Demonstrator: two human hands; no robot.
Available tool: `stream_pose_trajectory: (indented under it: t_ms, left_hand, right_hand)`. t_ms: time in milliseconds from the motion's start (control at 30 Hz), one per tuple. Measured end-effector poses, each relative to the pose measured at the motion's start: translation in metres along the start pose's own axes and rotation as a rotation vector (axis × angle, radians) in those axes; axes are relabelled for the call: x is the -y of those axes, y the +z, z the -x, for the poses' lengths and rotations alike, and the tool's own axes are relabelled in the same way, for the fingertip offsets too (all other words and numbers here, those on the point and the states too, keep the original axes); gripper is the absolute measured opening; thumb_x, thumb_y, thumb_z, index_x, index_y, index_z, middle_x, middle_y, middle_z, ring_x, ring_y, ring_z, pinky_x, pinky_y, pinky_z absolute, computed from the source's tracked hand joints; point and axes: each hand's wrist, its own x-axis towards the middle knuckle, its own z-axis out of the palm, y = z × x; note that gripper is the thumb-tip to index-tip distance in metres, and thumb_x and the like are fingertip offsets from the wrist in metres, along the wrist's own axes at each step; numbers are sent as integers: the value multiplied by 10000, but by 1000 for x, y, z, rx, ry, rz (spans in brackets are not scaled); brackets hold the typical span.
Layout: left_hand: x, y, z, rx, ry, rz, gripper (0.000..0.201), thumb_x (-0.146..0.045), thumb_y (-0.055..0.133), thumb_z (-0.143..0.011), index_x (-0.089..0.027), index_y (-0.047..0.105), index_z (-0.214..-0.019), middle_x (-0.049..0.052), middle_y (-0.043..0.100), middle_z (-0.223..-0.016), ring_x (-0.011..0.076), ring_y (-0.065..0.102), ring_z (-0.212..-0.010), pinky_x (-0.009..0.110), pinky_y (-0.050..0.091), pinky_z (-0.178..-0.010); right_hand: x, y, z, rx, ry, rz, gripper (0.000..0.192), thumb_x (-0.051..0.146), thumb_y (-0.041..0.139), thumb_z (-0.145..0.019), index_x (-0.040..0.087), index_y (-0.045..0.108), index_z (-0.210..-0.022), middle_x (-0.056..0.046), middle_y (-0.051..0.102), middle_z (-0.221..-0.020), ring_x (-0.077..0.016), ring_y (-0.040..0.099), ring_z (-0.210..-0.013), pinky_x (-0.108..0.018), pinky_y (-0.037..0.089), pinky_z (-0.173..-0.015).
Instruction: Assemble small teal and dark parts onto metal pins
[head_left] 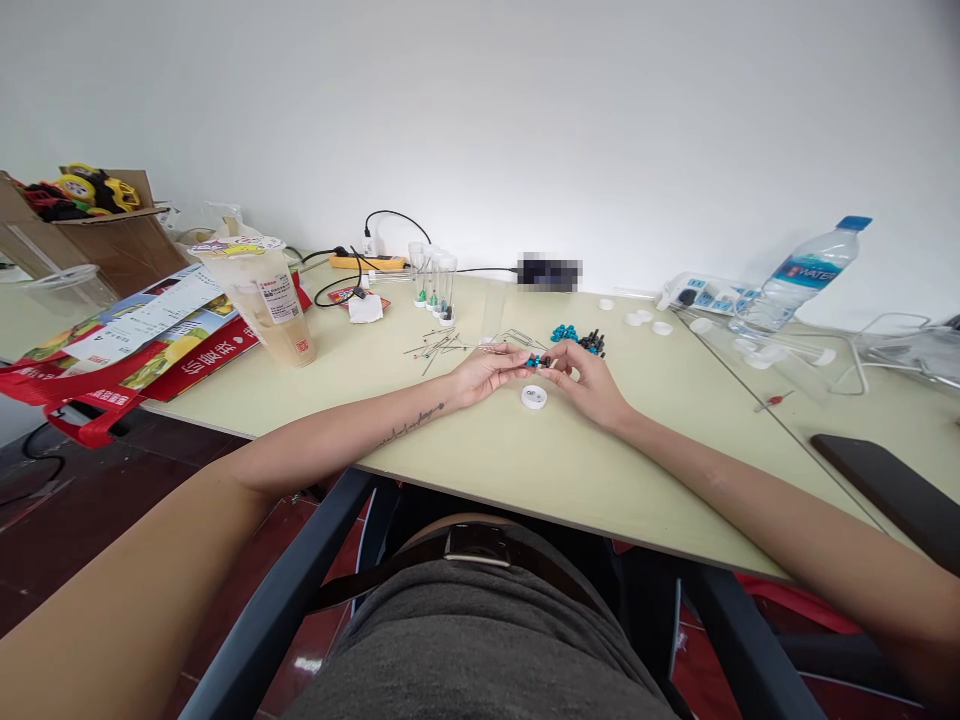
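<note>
Over the table, my left hand (487, 374) is closed with its fingertips pinching a small blue piece (532, 361). My right hand (589, 385) meets it from the other side, its fingers pinched on a small dark piece (546, 362) that touches or nearly touches the blue one. Just below the fingertips lies a round white cap (534, 404) with tiny bits in it. Behind my right hand are a pile of small blue pieces (564, 332) and a pile of small black pieces (594, 340). Thin metal rods (435, 348) lie scattered beyond my left hand.
Clear tubes (442, 285) stand at the back, near a yellow tool (367, 262) and cables. On the left are a drink cup (262, 300), a red bag (180, 350) and a cardboard box (112, 250). A water bottle (802, 275), power strip (709, 293) and phone (885, 495) are right.
</note>
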Motion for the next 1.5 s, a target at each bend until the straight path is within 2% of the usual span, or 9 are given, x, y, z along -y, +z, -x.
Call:
stream_pose_trajectory:
  t_ms: [133,300,467,633,800,1000,1167,1367,1500]
  left_hand:
    - [-1,1,0,24,-19,-20,114,-142,669,-693,-78,639,-783,40,642,-774,104,624,-754,293,444,-876]
    - [0,0,0,-4,-3,-8,111,-137,673,-687,-80,643,-777,28,635,-755,96,622,-751,271,449,-862]
    - [-1,2,2,20,-30,-13,112,-136,673,-686,-80,635,-775,35,644,-760,101,621,-752,281,449,-868]
    - [-1,2,1,-24,-11,-10,96,-126,663,-694,-81,639,-775,25,634,-750,90,618,-743,268,449,-858]
    - [-2,3,2,15,-28,-12,97,-125,671,-684,-80,637,-763,36,641,-748,103,622,-752,285,448,-868]
    - [-1,1,0,-18,-6,-10,98,-129,667,-690,-85,641,-774,25,634,-757,90,618,-750,281,443,-875]
    - [-1,1,1,42,-22,-4,109,-137,681,-678,-85,636,-764,30,637,-746,98,621,-742,284,447,-873]
    - [1,-1,0,9,2,-1,107,-139,678,-683,-88,640,-769,27,631,-749,89,618,-734,277,449,-868]
    - [0,0,0,25,-14,-6,115,-139,682,-679,-81,639,-768,36,637,-763,98,619,-752,292,443,-886]
  right_hand:
    - [-1,0,0,76,12,-1,407,532,366,-867,197,549,-726,-26,583,-681,-149,512,-617,-287,388,-611]
    - [-2,1,0,-1,-1,-2,342,539,490,-806,206,540,-864,-28,601,-805,-146,515,-644,-284,391,-613]
    - [0,0,0,91,16,-9,413,508,360,-879,191,556,-701,-20,573,-649,-141,504,-600,-281,376,-593]
    - [-1,1,0,-5,0,-14,352,550,495,-796,208,541,-864,-28,606,-803,-147,519,-638,-286,391,-604]
    - [0,0,0,90,18,-5,422,522,352,-876,194,550,-697,-19,563,-642,-147,505,-609,-282,374,-603]
    - [0,0,0,7,3,-11,335,537,483,-809,211,535,-865,-29,595,-795,-152,516,-640,-287,390,-606]
    - [-1,-1,0,115,16,-11,415,479,337,-896,192,558,-695,-15,567,-635,-141,506,-593,-283,375,-599]
    - [-3,1,0,-13,-1,-2,304,500,516,-804,203,533,-866,-19,590,-759,-147,507,-632,-278,377,-598]
    - [-3,0,0,75,18,0,356,468,395,-878,188,547,-721,-11,555,-643,-135,495,-597,-269,363,-587]
